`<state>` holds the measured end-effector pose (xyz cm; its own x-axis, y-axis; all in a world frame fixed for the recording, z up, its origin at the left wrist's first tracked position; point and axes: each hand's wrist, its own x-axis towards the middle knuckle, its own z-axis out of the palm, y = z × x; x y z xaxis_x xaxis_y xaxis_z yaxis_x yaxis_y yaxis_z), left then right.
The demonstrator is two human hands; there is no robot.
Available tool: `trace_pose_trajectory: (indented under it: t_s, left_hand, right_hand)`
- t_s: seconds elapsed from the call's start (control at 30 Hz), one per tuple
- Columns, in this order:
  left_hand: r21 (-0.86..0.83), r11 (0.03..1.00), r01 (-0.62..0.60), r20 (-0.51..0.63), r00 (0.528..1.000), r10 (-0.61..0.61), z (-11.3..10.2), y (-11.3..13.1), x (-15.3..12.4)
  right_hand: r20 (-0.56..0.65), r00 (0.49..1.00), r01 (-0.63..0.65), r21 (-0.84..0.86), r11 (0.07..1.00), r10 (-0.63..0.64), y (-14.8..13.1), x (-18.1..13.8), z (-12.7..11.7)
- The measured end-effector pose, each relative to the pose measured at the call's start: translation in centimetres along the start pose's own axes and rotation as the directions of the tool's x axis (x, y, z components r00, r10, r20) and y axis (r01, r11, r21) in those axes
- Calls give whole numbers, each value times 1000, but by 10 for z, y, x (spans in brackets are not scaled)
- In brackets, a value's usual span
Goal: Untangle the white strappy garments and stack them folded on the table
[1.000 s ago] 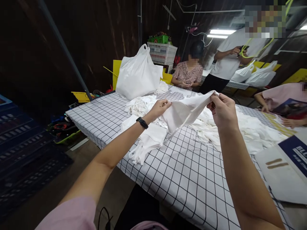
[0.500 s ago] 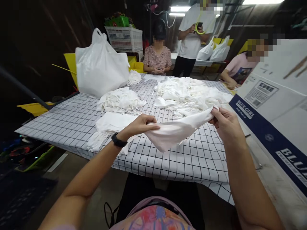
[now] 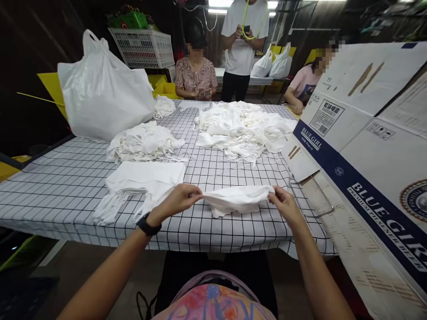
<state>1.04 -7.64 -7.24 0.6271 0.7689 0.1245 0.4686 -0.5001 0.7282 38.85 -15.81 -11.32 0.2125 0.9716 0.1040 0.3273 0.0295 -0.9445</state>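
A white cloth piece (image 3: 238, 199) is stretched between my two hands, low over the checked tablecloth (image 3: 216, 226). My left hand (image 3: 176, 201), with a black band on its wrist, pinches the cloth's left end. My right hand (image 3: 283, 203) pinches its right end. Just left of my left hand lies a neat stack of folded white cloths (image 3: 143, 180). Behind that stack is a loose heap of white cloths (image 3: 142, 142).
A big loose pile of white cloth (image 3: 243, 129) covers the table's far middle. A full white plastic bag (image 3: 102, 95) stands at the far left. A large Blue Girl cardboard box (image 3: 370, 146) lies along the right side. Three other people are at the far end.
My hands have come down and toward me with the cloth, from chest height to just over the table. My view has swung right, bringing the cardboard box into sight.
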Motion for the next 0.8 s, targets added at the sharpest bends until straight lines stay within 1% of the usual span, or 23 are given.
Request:
trace_pose_trajectory:
  t_s: [0.07, 0.17, 0.27, 0.37, 0.43, 0.6, 0.8]
  left_hand:
    - [39, 999, 31, 21, 999, -32, 20, -14, -10]
    - [75, 994, 79, -13, 997, -78, 47, -30, -17]
    - [75, 988, 135, -76, 989, -129, 68, -39, -17]
    - [45, 985, 169, -171, 972, -159, 81, -45, -16]
    - [14, 983, 183, -210, 962, -176, 86, -49, -16]
    - [-70, 972, 224, -206, 950, -234, 86, -58, -19]
    - [-84, 974, 212, -248, 942, -226, 85, -60, -20]
  right_hand:
    - [44, 999, 18, -113, 993, -13, 15, -8, 13]
    - [69, 997, 62, -272, 960, -45, 33, -13, 32]
    - [20, 996, 93, -343, 935, -91, 44, -14, 46]
    - [-32, 992, 104, -366, 925, -124, 47, -15, 52]
    - [-44, 989, 114, -371, 922, -141, 47, -15, 53]
    - [-69, 986, 116, -370, 922, -152, 50, -15, 55]
    - [-59, 988, 115, -351, 929, -145, 54, -13, 56]
